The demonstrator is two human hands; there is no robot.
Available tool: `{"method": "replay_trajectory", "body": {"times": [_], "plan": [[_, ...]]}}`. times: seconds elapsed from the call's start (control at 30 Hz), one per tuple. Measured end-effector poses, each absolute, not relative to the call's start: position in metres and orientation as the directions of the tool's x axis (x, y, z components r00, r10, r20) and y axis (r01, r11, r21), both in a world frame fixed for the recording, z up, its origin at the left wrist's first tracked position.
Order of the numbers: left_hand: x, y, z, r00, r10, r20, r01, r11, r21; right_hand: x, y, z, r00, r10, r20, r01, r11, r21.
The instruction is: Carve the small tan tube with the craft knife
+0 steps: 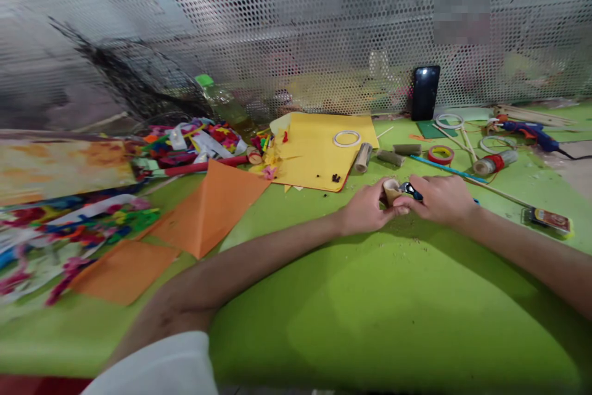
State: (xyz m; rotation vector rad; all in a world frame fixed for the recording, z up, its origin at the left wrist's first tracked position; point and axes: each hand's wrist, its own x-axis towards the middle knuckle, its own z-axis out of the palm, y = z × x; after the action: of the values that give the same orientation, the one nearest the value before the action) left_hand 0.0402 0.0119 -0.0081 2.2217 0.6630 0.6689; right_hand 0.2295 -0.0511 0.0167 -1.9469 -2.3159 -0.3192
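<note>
In my left hand [367,209] is a short pale tube [392,190], seemingly bamboo, its open end facing up and to the right. My right hand [439,198] is wrapped round blue-handled pliers [407,189], whose metal head meets the rim of that tube. Most of the handle is hidden by my fingers. Both hands are close together, just above the green table [346,302]. Small crumbs [407,250] lie below them. Beyond my hands are several similar tube pieces [363,157].
Yellow sheets [309,148] with a white ring [346,138] lie ahead. Orange paper [208,210] and colourful scraps [198,139] are leftward. Rightward are a tape roll [441,154], a blue glue gun [531,131] and a small box [550,220]. A phone [425,93] leans against the perforated screen [324,31].
</note>
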Motion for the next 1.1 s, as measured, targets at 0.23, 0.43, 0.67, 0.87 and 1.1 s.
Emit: {"method": "replay_trajectory", "body": {"times": [0.23,0.43,0.67,0.87,1.1], "plan": [[0.040,0.013,-0.008,0.710,0.660,0.244,0.325,-0.615,0.718,0.228,-0.050,0.016,-0.143,0.973,0.182,0.987,0.128,0.092],[0.040,0.012,-0.007,0.720,0.646,0.253,0.306,-0.623,0.720,0.231,-0.050,0.013,-0.163,0.965,0.203,0.986,0.150,0.076],[0.043,0.015,-0.011,0.747,0.625,0.228,0.216,-0.552,0.806,0.234,-0.051,0.010,-0.178,0.945,0.273,0.983,0.162,0.081],[0.044,0.018,-0.015,0.765,0.607,0.214,0.152,-0.493,0.857,0.235,-0.052,0.012,-0.129,0.932,0.340,0.987,0.087,0.135],[0.042,0.016,-0.010,0.776,0.592,0.216,-0.026,-0.313,0.949,0.241,-0.051,0.016,-0.102,0.953,0.286,0.994,0.083,0.077]]}}
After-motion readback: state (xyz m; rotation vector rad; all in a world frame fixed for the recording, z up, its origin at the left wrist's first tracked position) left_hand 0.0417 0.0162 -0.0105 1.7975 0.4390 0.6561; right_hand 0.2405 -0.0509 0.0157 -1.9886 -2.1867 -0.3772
